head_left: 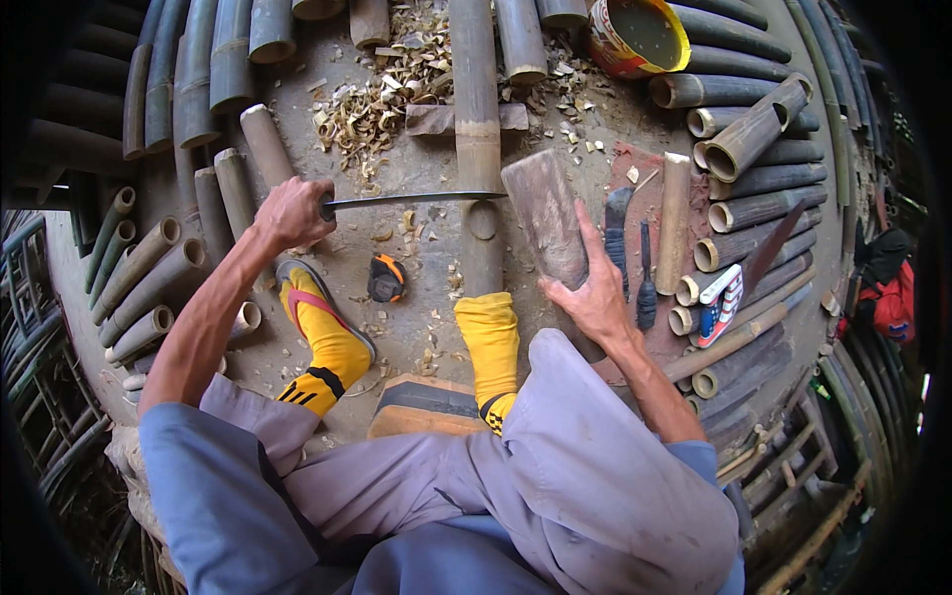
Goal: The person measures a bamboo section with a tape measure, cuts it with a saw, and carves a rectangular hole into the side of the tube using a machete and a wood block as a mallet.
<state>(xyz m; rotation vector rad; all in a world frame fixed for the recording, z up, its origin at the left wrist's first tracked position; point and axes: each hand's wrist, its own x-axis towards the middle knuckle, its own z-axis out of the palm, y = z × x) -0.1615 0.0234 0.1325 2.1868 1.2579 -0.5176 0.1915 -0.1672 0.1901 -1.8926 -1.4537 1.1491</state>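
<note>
My left hand (296,213) is closed round the handle of a long knife (416,198), its blade pointing right. The blade lies across a thick bamboo pole (476,89) that runs away from me. Below the blade, the nearer bamboo section (483,260) has a round mark on it and meets my yellow-socked foot (488,342). My right hand (595,297) grips a worn wooden block (543,213), tilted just right of the pole. Its upper left edge is by the blade's tip; whether they touch I cannot tell.
A small wooden support (428,121) crosses under the pole, among shavings (367,119). A tape measure (387,278) lies left; a dark blade (617,223), a black-handled tool (647,283) and a saw (722,297) lie right. Bamboo lengths (764,183) and a bucket of liquid (640,40) stand around.
</note>
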